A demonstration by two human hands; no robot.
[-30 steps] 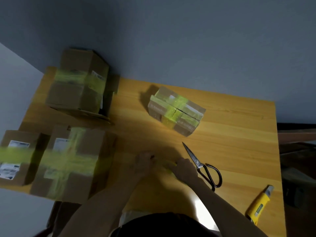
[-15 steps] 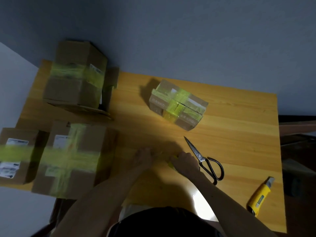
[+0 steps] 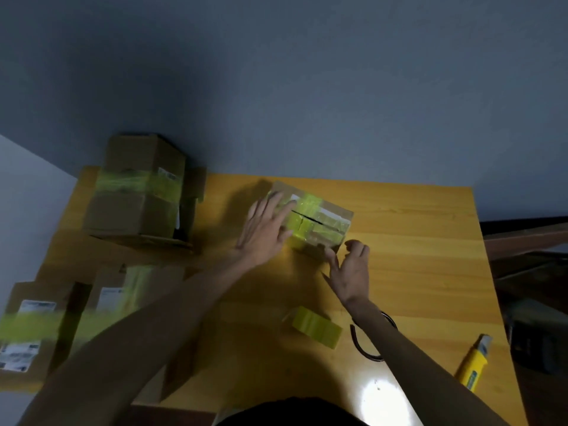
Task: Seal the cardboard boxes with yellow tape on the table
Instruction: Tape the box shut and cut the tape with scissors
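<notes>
One small taped box (image 3: pixel 310 221), near the table's (image 3: pixel 430 256) far edge, is touched by the left hand (image 3: pixel 266 232), spread flat; right hand (image 3: pixel 350 269) half-open beside it. Tape roll (image 3: pixel 316 327), near edge.

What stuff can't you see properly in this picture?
Head view:
- Black-handled scissors: blades hidden under the right forearm.
- White labels on the brown cardboard box at the left edge: blurred, unreadable, box cut off.
- Small taped cardboard box: near-left part covered by the left hand.
- Dark object beside the wooden table, right: too dim.
</notes>
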